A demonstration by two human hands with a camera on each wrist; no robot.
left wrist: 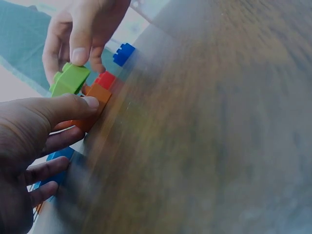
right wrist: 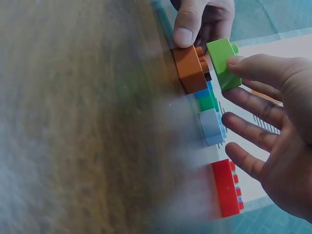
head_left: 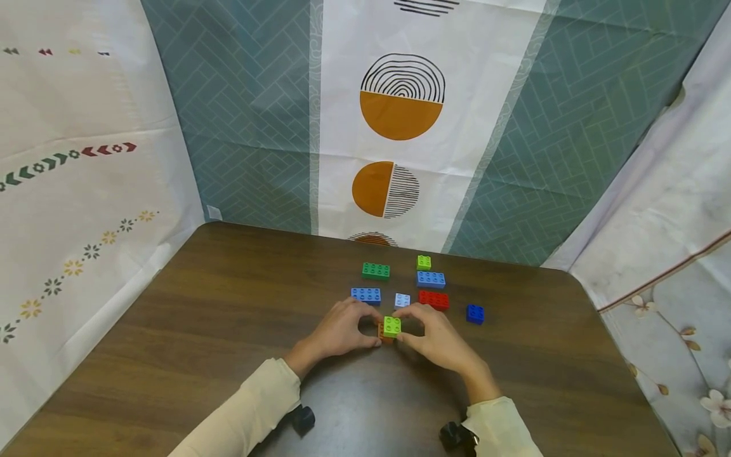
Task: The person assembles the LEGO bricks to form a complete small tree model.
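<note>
A lime green brick (head_left: pixel 391 326) sits tilted on top of an orange brick (head_left: pixel 382 334) at the middle of the brown table (head_left: pixel 228 330). My left hand (head_left: pixel 348 327) holds the orange brick (left wrist: pixel 95 100) against the table, thumb on its near side. My right hand (head_left: pixel 425 330) pinches the green brick (left wrist: pixel 70 79) between thumb and fingers. In the right wrist view the green brick (right wrist: pixel 223 63) stands just off the studs of the orange brick (right wrist: pixel 189 68), with my right thumb on its side.
Loose bricks lie just beyond the hands: blue (head_left: pixel 366 295), light blue (head_left: pixel 402 299), red (head_left: pixel 434 299), dark blue (head_left: pixel 475 313), dark green (head_left: pixel 375 271), another blue (head_left: pixel 431 279), small lime (head_left: pixel 424 261). Patterned cloth walls close in the back and both sides.
</note>
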